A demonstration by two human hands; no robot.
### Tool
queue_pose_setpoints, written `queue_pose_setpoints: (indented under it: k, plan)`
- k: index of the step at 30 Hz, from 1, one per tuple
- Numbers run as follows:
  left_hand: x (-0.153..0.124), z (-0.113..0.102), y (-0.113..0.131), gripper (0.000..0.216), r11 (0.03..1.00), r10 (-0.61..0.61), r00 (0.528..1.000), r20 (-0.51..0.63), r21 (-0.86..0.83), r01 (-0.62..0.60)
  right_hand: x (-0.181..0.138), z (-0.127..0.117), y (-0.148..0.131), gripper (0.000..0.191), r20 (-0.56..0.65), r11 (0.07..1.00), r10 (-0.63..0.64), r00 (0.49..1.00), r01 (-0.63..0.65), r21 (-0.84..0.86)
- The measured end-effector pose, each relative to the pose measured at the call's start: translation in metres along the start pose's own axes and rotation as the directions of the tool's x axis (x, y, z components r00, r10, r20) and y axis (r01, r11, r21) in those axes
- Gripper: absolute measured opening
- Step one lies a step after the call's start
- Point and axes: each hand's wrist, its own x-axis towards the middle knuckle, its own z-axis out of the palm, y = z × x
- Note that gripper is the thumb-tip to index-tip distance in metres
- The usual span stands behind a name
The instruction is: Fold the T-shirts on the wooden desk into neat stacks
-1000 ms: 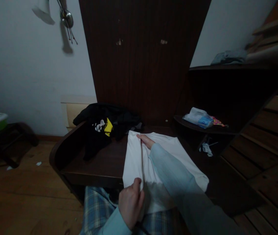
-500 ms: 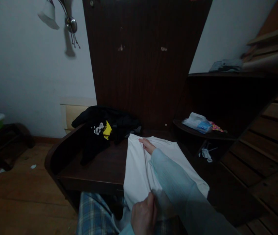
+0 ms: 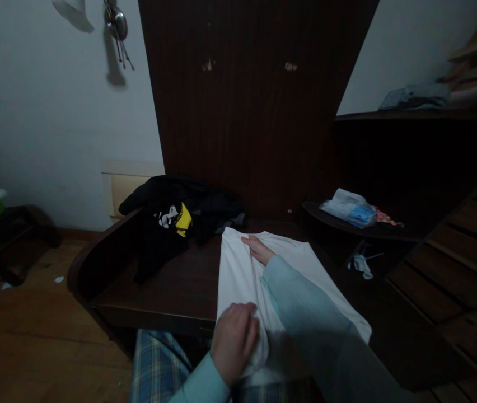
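- Close in, the left hand point(image 3: 233, 341) lies palm down on the near end of a white garment point(image 3: 238, 274), its fingers curled loosely against the cloth; whether they pinch a fold I cannot tell.
- Farther along, the right hand point(image 3: 257, 249) rests on the far end of the same garment, fingers together and stretched flat near the upper edge, pressing rather than gripping.
- Both arms wear pale blue sleeves point(image 3: 301, 302); the right sleeve crosses over the middle of the garment.
- That white garment lies spread on a dark wooden table point(image 3: 171, 285), its near end hanging over the front edge above plaid trousers point(image 3: 158, 366).
- Left of it, apart from it, a black garment point(image 3: 171, 218) with a yellow and white print is bunched at the back of the table.
- To the right, a small dark shelf point(image 3: 339, 221) carries a pale plastic packet point(image 3: 347, 207).
- Behind stands a dark wooden panel point(image 3: 247, 106) against a white wall point(image 3: 45, 112).
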Motion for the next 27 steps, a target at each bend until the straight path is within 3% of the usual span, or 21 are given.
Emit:
queue_pose_setpoints:
  k: [2,7,15,19,21,24,27]
  plan:
    - [0.013,-0.007,-0.020,0.036,0.995,0.019,0.999,-0.045,0.097,-0.015,0.003,-0.001,0.006,0.021,-0.004,0.999,0.034,0.999,-0.034,0.023]
    - [0.019,0.001,-0.056,0.060,0.957,-0.025,1.000,0.015,0.290,0.019,0.006,-0.004,0.009,0.008,-0.025,0.991,0.094,0.995,-0.091,0.103]
    - [0.010,0.000,-0.060,0.060,0.933,-0.034,0.998,0.051,0.360,0.013,0.002,0.001,0.003,0.011,-0.161,0.975,0.064,0.985,-0.097,-0.202]
    - [0.008,0.000,-0.061,0.060,0.935,-0.031,0.998,0.056,0.355,0.009,0.005,0.004,-0.010,0.024,-0.274,0.924,-0.042,0.961,-0.067,-0.376]
    - [0.007,-0.001,-0.061,0.059,0.938,-0.033,0.998,0.051,0.348,0.013,0.001,0.010,-0.019,0.028,-0.264,0.839,-0.189,0.946,0.016,-0.544]
    - [0.005,-0.001,-0.058,0.058,0.936,-0.053,0.997,0.055,0.350,0.031,-0.015,0.031,-0.023,0.023,-0.031,0.577,-0.371,0.928,0.204,-0.791]
    - [0.000,-0.003,-0.055,0.059,0.929,-0.070,0.996,0.057,0.366,0.045,-0.033,0.055,-0.012,0.034,0.168,0.438,-0.315,0.934,0.300,-0.847]
